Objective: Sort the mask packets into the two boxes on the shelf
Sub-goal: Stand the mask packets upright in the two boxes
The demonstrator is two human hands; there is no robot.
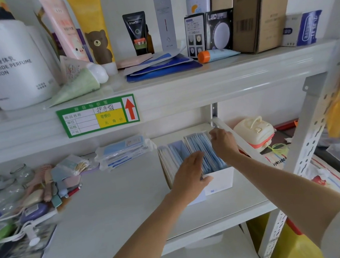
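Note:
Two white boxes stand side by side on the middle shelf. The right box (222, 179) is packed with upright blue mask packets (202, 148). The left box (166, 168) holds upright blue and white packets (177, 150). My left hand (189, 174) lies with straight fingers across the packets at the near end of the boxes. My right hand (222, 141) is at the far right edge of the right box, its fingers curled over the packet tops. A loose stack of mask packets (124, 151) lies flat on the shelf, left of the boxes.
Small toiletries, combs and jars (30, 190) crowd the shelf's left end. A cream and orange container (255, 131) sits behind the shelf divider at right. The upper shelf (181, 88) carries lotion bottles, tubes and cartons. A metal upright (308, 138) stands at right.

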